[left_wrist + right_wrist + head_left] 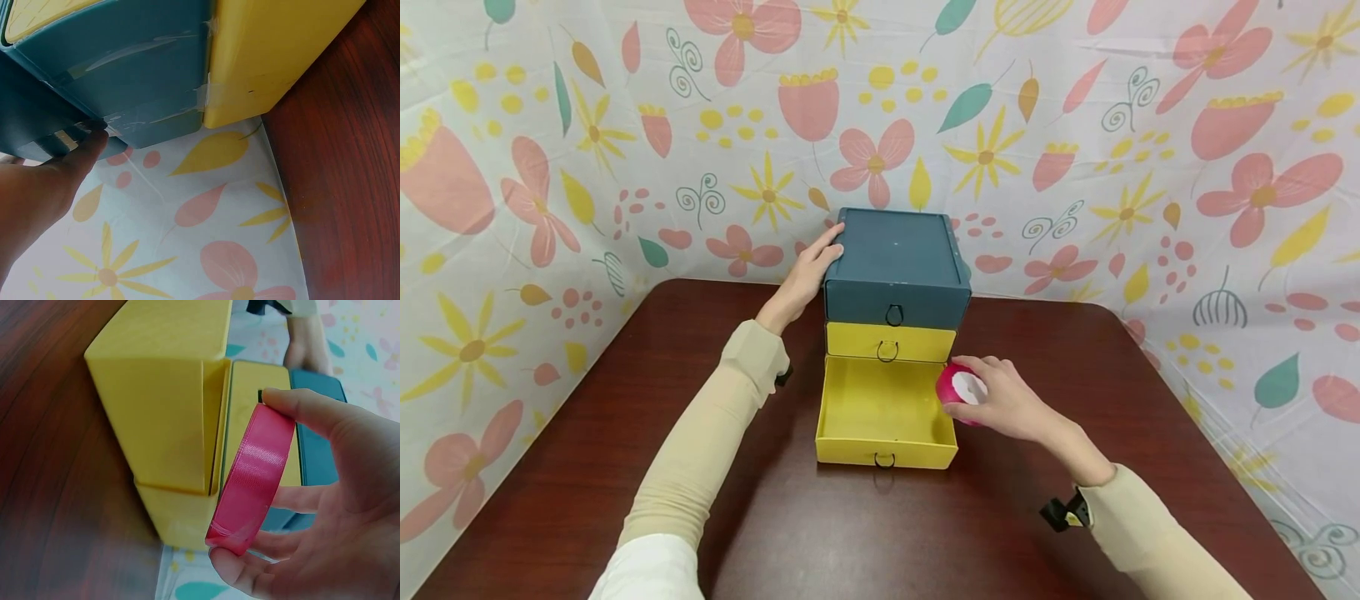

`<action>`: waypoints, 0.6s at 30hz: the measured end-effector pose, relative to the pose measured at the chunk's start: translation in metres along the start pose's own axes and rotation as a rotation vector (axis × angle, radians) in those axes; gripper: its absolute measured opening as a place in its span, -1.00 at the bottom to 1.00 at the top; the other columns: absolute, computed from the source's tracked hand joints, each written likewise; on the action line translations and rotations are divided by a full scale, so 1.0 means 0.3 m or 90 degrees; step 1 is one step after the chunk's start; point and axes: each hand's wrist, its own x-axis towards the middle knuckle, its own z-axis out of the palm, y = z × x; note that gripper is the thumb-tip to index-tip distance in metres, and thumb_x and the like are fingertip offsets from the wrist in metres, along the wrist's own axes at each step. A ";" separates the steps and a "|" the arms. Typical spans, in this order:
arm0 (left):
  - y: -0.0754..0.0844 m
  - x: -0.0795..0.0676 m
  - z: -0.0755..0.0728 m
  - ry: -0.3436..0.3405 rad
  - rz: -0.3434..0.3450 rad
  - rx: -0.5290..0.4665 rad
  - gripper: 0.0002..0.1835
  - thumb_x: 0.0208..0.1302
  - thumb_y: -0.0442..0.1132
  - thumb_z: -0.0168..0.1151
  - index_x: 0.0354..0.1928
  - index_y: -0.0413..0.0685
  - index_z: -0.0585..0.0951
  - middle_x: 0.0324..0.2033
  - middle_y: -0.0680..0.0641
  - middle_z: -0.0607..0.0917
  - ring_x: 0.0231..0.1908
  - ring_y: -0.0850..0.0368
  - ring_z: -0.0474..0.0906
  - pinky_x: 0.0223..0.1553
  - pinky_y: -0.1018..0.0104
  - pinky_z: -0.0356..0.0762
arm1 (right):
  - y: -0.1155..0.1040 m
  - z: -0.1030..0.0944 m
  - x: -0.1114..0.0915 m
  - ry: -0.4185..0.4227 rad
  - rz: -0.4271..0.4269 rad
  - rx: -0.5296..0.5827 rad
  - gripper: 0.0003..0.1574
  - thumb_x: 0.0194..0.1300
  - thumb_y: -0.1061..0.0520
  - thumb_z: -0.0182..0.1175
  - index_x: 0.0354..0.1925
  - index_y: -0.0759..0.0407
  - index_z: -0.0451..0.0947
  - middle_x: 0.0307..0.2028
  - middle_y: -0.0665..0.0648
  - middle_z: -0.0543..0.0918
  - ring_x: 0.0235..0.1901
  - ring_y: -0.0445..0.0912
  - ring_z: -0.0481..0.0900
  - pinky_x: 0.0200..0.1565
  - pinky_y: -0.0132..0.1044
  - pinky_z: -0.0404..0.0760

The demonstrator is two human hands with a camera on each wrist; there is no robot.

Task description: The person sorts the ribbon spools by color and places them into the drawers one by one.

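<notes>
A small drawer cabinet, with a dark teal top [895,246] and yellow drawers below, stands on the table. Its bottom yellow drawer [883,400] is pulled out, and its inside shows bare. My left hand [808,271] rests against the upper left side of the cabinet, fingers over the top edge; the left wrist view has it at the teal side wall [144,81]. My right hand [1007,400] holds a roll of pink ribbon [259,475] with a white core, thumb and fingers around its rim. The ribbon roll is beside the right wall of the pulled-out drawer.
The dark reddish-brown table [760,533] stretches around the cabinet on both sides and in front. A floral-patterned sheet [1075,150] hangs behind and along both sides. The middle yellow drawer [850,340] and the teal drawer above it are closed, each with a black ring pull.
</notes>
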 end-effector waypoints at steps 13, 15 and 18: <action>-0.008 0.001 0.000 0.005 0.004 0.004 -0.41 0.52 0.07 -0.18 0.52 0.32 0.05 0.53 0.07 0.00 0.51 0.06 -0.06 0.49 -0.04 -0.06 | -0.106 0.067 0.042 -0.028 -0.060 0.036 -0.10 -0.02 -0.20 0.44 0.25 0.10 0.44 0.03 0.19 0.53 0.01 0.05 0.35 -0.32 -0.37 0.52; -0.009 0.001 0.001 0.006 0.005 0.007 -0.41 0.52 0.08 -0.17 0.52 0.32 0.05 0.52 0.07 0.01 0.51 0.06 -0.04 0.48 -0.04 -0.05 | -0.120 0.081 0.048 -0.027 -0.067 0.027 -0.11 -0.01 -0.21 0.43 0.24 0.10 0.45 0.03 0.19 0.53 0.00 0.03 0.35 -0.32 -0.36 0.51; -0.010 0.001 0.000 0.005 0.005 0.007 -0.41 0.52 0.08 -0.18 0.52 0.33 0.05 0.53 0.08 0.00 0.51 0.06 -0.06 0.48 -0.04 -0.06 | -0.140 0.101 0.059 -0.026 -0.075 0.009 -0.11 -0.01 -0.23 0.42 0.24 0.08 0.46 0.03 0.18 0.53 0.01 0.03 0.35 -0.32 -0.34 0.52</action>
